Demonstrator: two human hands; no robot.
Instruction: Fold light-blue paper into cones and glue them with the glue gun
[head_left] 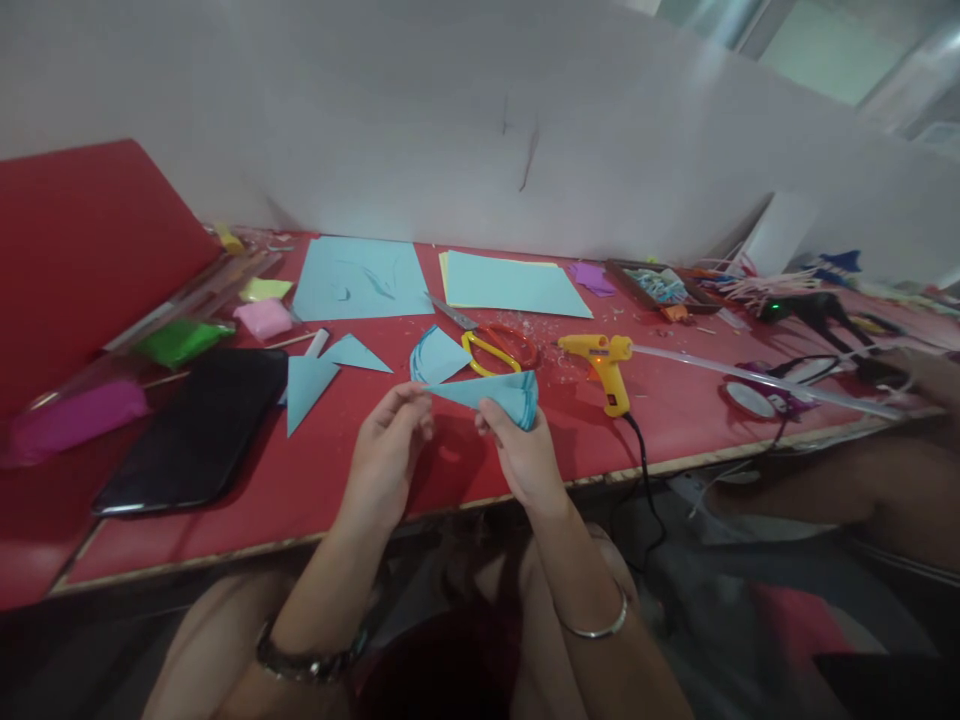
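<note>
A: What do we record for the hands?
B: Our right hand [529, 458] grips the folded blue paper wedge [491, 392] by its wide, layered end; our left hand [386, 445] curls its fingers at the narrow tip, though we cannot tell whether they pinch it; we hold the wedge above the red tabletop [450, 478], nearer us than the scissors [470, 327].
A: How do we handle the folds well?
B: We judge it best to align the layers, crease from the tip outward and grip lightly; we should avoid the yellow glue gun [606, 352].
</note>
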